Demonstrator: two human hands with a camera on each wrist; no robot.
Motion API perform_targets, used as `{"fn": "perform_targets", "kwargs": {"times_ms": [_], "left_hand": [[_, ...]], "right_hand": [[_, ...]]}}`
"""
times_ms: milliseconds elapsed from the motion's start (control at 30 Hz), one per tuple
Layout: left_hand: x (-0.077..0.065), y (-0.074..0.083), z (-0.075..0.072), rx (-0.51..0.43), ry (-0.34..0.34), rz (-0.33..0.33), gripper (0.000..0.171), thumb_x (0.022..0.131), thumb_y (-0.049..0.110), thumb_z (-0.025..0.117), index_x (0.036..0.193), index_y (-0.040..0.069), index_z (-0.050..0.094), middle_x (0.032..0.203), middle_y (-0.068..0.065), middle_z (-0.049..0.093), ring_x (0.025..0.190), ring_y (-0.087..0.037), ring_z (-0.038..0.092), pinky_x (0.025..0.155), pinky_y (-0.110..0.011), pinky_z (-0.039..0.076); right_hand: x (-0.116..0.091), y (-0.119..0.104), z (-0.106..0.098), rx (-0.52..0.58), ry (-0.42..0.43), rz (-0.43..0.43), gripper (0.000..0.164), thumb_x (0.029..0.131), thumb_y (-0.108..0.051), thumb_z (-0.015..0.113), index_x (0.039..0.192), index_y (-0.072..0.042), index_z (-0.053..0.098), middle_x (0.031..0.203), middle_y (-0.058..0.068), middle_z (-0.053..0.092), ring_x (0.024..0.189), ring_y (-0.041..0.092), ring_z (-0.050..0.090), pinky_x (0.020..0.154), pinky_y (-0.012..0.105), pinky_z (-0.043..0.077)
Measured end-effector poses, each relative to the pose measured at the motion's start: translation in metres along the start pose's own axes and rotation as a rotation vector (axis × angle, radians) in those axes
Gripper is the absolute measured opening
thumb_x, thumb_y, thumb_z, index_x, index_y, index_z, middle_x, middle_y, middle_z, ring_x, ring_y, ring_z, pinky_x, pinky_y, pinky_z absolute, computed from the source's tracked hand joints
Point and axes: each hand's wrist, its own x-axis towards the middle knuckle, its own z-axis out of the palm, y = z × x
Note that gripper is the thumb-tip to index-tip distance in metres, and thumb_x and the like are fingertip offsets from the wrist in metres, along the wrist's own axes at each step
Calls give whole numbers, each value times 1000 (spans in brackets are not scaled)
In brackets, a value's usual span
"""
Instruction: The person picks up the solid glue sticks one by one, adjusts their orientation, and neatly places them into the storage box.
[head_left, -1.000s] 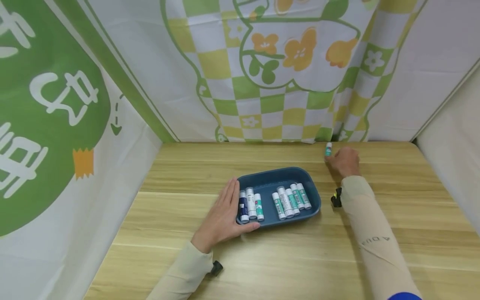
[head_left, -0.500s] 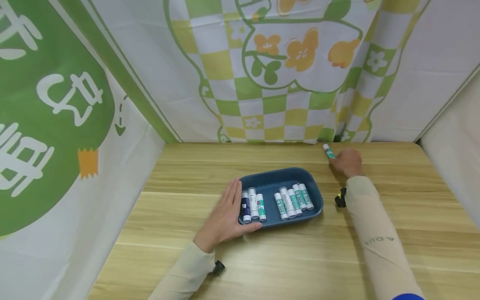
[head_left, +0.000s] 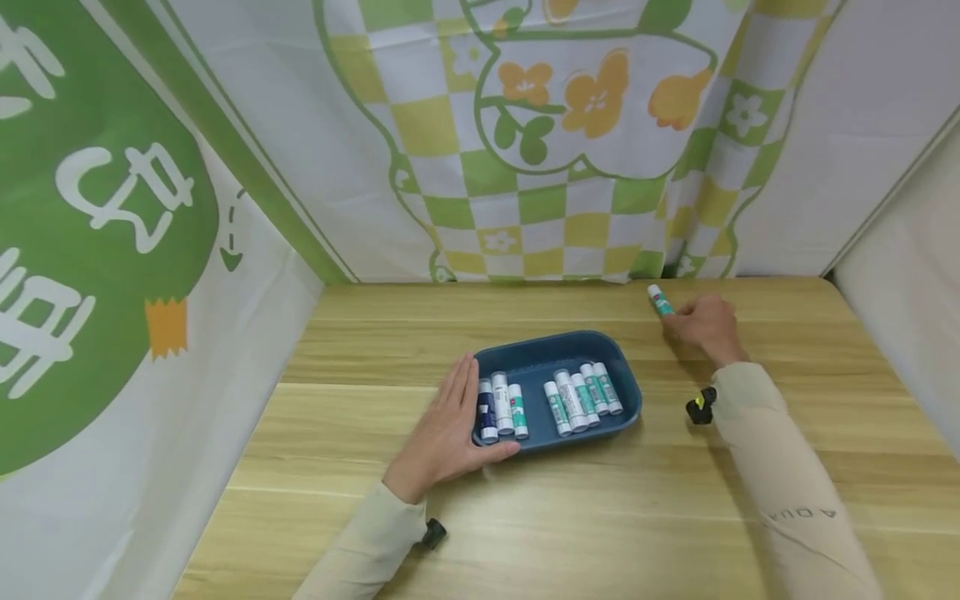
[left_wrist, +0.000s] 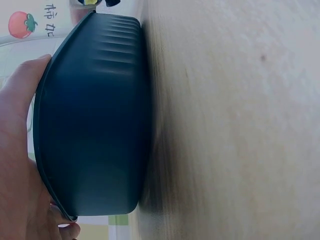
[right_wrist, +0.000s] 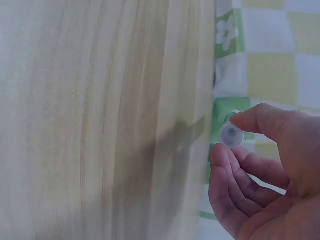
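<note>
In the head view my left hand (head_left: 441,429) rests against the left end of a dark blue tray (head_left: 551,346), fingers straight along the side and thumb by the front rim. The left wrist view shows the tray wall (left_wrist: 95,125) under that hand. Far right, my right hand (head_left: 705,325) pinches a glue stick (head_left: 660,299) with a teal label and white ends, tilted toward the curtain. The right wrist view shows its round end (right_wrist: 231,135) between thumb and fingertips. Inside the tray lie a navy glue stick (head_left: 487,412), a white one (head_left: 502,404) and a teal one (head_left: 518,412).
Several more teal and white glue sticks (head_left: 583,400) lie side by side in the right part of the tray. The wooden table (head_left: 585,517) meets a checked curtain (head_left: 543,204) at its back edge. A printed cloth wall (head_left: 247,333) stands at the left.
The glue stick in my right hand has tipped from nearly upright to leaning left in the head view. The right hand and forearm have shifted slightly right. My left hand stays on the tray.
</note>
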Motion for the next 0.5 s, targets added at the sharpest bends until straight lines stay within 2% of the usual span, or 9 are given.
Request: {"fn": "perform_targets", "kwargs": {"times_ms": [300,500], "left_hand": [[0,0,-2,12,-6,1,134,84,89,56,169,3,-2,179,-17,-2,168,-28,-1,135,-46,15],[-1,1,-1,8,-5,1,133,84,89,55,169,3,-1,180,-15,-3,168,-29,1,135,-48,16]], "right_hand": [[-24,-15,-7,-30,83,-105,33,95,-28,76,103,4,82,103,24,80,90,37,71,64,29,49],[-51,-33,-15,-26,64,-165,31,93,-25,78,99,5,81,91,21,80,69,19,68,57,28,49]]}}
